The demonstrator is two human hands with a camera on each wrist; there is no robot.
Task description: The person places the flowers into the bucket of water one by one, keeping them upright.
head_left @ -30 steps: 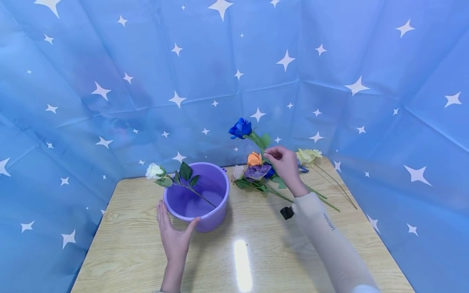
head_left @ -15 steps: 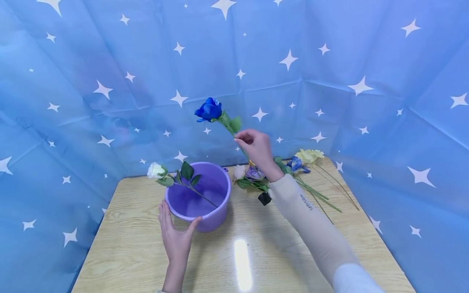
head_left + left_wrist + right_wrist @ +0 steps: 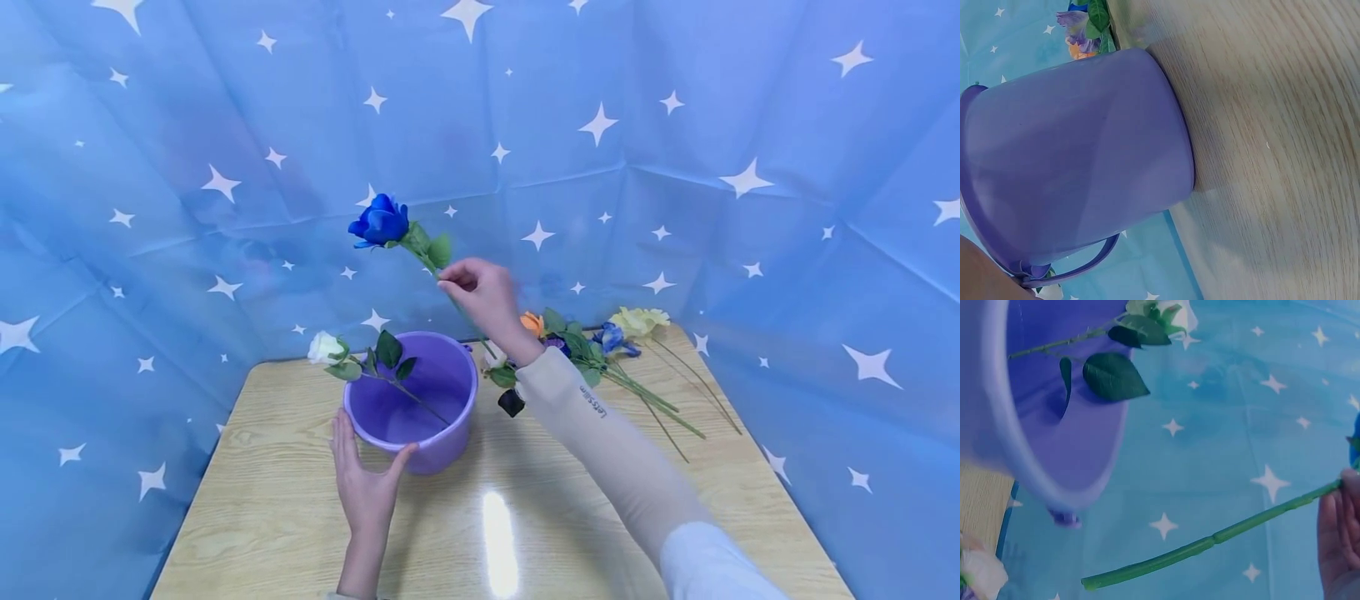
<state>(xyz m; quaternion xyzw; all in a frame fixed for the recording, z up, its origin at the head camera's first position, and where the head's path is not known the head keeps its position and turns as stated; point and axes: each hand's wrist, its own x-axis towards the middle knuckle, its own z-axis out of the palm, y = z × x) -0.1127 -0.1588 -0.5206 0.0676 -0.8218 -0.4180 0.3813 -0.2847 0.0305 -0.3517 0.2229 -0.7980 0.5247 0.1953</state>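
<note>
A purple bucket (image 3: 442, 450) stands on the table, with a white rose (image 3: 326, 348) leaning inside it, its bloom over the left rim. My left hand (image 3: 366, 492) rests on the bucket's near left side, fingers and thumb spread straight along the rim. Up to the right of the bucket, my right hand (image 3: 483, 296) pinches the green stem of a blue rose (image 3: 379, 222) between thumb and fingers. The bloom tilts up to the left, and the stem's lower end (image 3: 1116, 575) hangs outside the bucket in the right wrist view.
Right of the bucket lie several more flowers: an orange one (image 3: 532, 323), a blue one (image 3: 611, 337) and a pale yellow one (image 3: 639, 321). A small black object (image 3: 512, 403) shows by the right sleeve. Starry blue cloth (image 3: 525, 125) hangs behind the wooden table (image 3: 262, 500).
My right hand has carried the blue rose up and to the left, from above the lying flowers to near the bucket. The left hand has stayed on the bucket.
</note>
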